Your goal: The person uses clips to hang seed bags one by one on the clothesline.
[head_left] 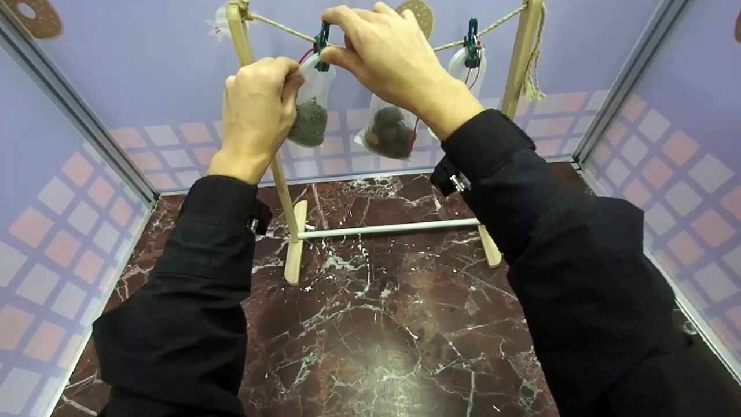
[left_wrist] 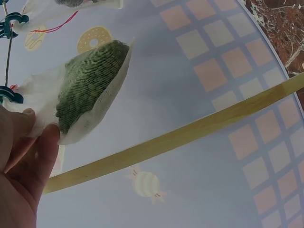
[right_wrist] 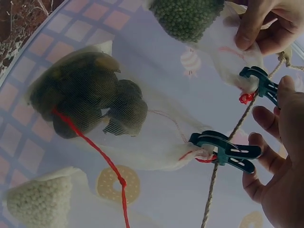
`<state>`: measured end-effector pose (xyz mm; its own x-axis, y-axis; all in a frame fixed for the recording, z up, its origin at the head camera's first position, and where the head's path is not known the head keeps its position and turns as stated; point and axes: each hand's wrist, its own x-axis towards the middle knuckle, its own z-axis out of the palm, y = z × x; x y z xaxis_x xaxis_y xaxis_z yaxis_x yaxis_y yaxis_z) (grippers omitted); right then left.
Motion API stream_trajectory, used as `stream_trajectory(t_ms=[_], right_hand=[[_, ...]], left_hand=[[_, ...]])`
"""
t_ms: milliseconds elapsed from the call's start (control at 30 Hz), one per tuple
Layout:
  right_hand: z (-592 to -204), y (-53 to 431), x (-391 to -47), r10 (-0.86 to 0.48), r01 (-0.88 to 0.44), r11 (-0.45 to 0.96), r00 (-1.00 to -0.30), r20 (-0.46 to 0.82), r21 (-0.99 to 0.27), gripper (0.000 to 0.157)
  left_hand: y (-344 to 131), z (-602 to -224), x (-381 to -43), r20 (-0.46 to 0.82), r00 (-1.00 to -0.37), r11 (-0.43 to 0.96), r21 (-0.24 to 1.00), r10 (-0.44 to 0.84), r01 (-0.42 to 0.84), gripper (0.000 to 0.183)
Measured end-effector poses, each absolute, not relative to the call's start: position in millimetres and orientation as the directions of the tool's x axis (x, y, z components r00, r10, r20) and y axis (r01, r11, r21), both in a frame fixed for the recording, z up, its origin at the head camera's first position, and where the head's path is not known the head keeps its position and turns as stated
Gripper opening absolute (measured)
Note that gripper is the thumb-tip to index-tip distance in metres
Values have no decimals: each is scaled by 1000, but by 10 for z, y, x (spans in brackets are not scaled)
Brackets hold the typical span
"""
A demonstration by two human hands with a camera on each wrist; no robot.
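Note:
At the left part of the rope [head_left: 283, 28], a white mesh drawstring bag [head_left: 310, 123] of small green beans hangs under a dark green clothespin [head_left: 322, 51]. My left hand [head_left: 255, 113] pinches the upper cloth of this bag between thumb and fingers, just below the clothespin. With thumb and fingertips my right hand [head_left: 393, 58] pinches the handles of that clothespin. In the right wrist view its jaws [sit] over the rope and the bag's gathered neck, with a red knot [right_wrist: 246, 98] beside them.
A mesh bag of dark lumps [right_wrist: 90, 95] hangs by a second clothespin [right_wrist: 223, 149], its red cord dangling. Further right hangs a bag of white pellets [right_wrist: 40, 202]. Wooden posts [head_left: 515, 69] hold the rope above a white crossbar [head_left: 388, 228] on the marbled table [head_left: 370, 324]. Patterned panels surround it.

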<state>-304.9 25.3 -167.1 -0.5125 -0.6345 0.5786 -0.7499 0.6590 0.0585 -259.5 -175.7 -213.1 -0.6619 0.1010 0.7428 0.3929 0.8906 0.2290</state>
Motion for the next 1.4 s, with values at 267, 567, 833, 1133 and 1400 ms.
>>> stream_trajectory(t_ms=[267,567,833,1133,1400], right_hand=[[-1743,252,-3052,-655,-764,645,-529,540,34,69],[-1772,283,-3040,-656,-763,644,-509,558,62,58],[-1849,341,-3026,-673,-778,623,-478,565,84,51],[-2267,357,-2909,-726,-826,532,-333,602,185,41],[-2654,569,-2727,-679,-889,435,-221,700,141,48]], left_hand=[[-1820,-2175,-2587,787,-617,889,275,11,366,18],[-1857,-2153,-2588,816,-569,860,357,-98,364,19],[-1908,-2202,-2540,798,-580,834,426,-164,351,18],[-2019,-2303,-2461,741,-635,833,481,-219,273,22],[-2059,-2437,-2448,742,-645,834,465,-184,297,23]])
